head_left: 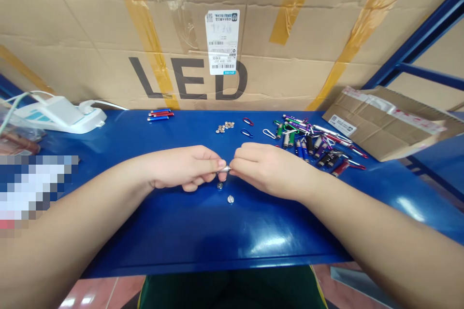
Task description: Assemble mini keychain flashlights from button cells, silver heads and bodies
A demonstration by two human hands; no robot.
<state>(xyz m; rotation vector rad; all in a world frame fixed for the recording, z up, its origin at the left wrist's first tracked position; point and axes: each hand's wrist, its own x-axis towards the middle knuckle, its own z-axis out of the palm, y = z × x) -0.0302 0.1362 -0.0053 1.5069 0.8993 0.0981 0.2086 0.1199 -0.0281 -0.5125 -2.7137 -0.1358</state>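
Note:
My left hand [184, 168] and my right hand [268, 170] meet over the blue table [253, 236], their fingertips pinching a small silver metal part [225, 169]. Most of that part is hidden by my fingers. Just below them, a small round metal piece [219, 185] and a silver screw-like cap [230, 199] lie on the tabletop. Beyond my hands are a small heap of button cells [224, 127], a red carabiner clip [248, 121] and a blue carabiner clip [247, 133].
Several keychain flashlights with clips [311, 144] lie heaped at right, and 3 flashlight bodies [159, 115] lie at the back left. A white plugged-in device [60, 113] sits at left, flattened cardboard [384, 123] at right, and a large LED carton [188, 24] behind.

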